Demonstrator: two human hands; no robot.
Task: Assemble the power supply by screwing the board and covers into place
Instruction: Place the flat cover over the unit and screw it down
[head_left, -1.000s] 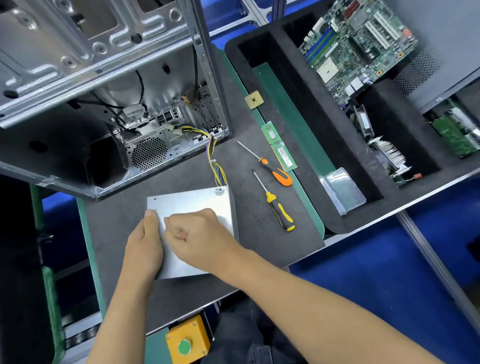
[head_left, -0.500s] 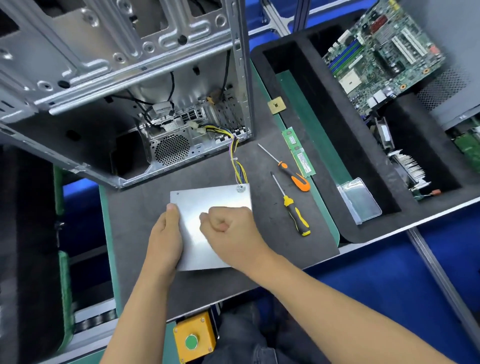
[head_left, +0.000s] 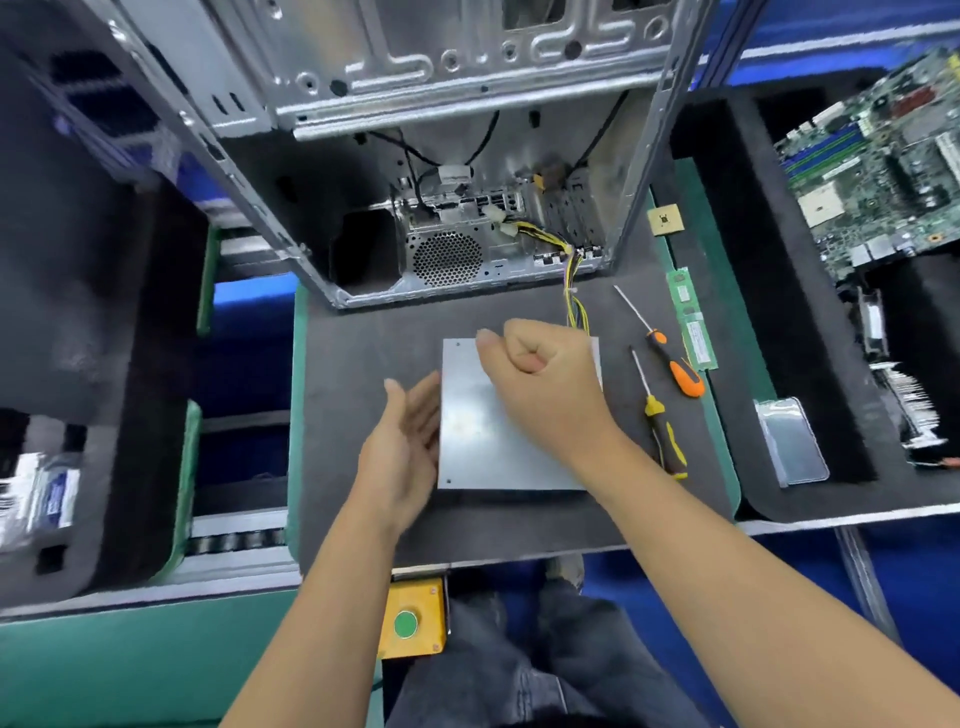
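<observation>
A single view is given, taken from a wide-angle camera worn on the head and aimed forward and steeply down. The dark grey matted surface is seen from close above, with the forearms entering from the near edge and the hands at mid-frame. The open silver metal computer case fills the far part, bent by the lens. The black foam tray is caught at the right, and the person's legs at the bottom.
</observation>
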